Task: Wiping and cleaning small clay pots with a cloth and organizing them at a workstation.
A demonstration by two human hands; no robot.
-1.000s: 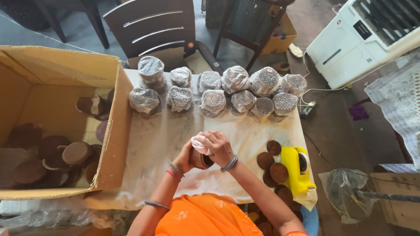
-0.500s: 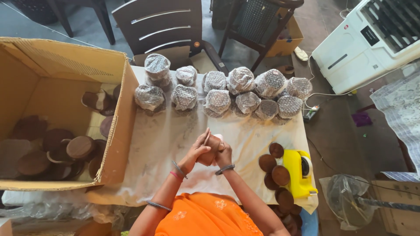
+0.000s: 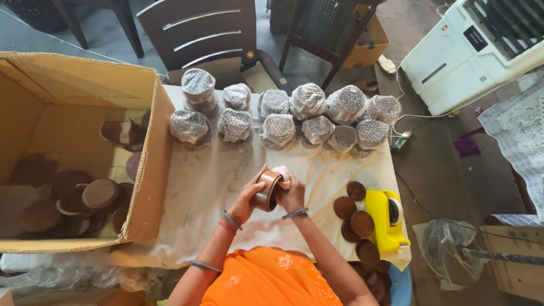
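While our left hand (image 3: 247, 196) grips a small round brown wooden cup (image 3: 266, 190) by its side, our right hand (image 3: 292, 192) presses against the cup's far side and mouth, its fingers curled around a bit of white material (image 3: 281, 171) at the rim; we cannot tell exactly what that white bit is. Both hands are closed on the cup, which sits tilted between them, its open end turned up and away from us, raised a little above the white cloth (image 3: 209, 175) covering the table.

Just right of our right hand lies a cluster of dark wooden discs (image 3: 352, 212), some overlapping, and touching them on the far side is a yellow tape dispenser (image 3: 387, 220). Beyond our hands, along the far edge of the cloth, stand two rough rows of bundles (image 3: 277, 116) wrapped in bubble wrap, packed close together and some stacked.

Left of our left hand a large cardboard box (image 3: 148, 164) rests with its wall against the cloth; inside it lie many more wooden pieces (image 3: 85, 198), loose and piled. Further off, past the bundles, stand a dark chair (image 3: 198, 34) and a second chair (image 3: 328, 25). Well to the right, on the floor, we see a white cooler (image 3: 476, 48) and, nearer us, a clear plastic bag (image 3: 447, 252).
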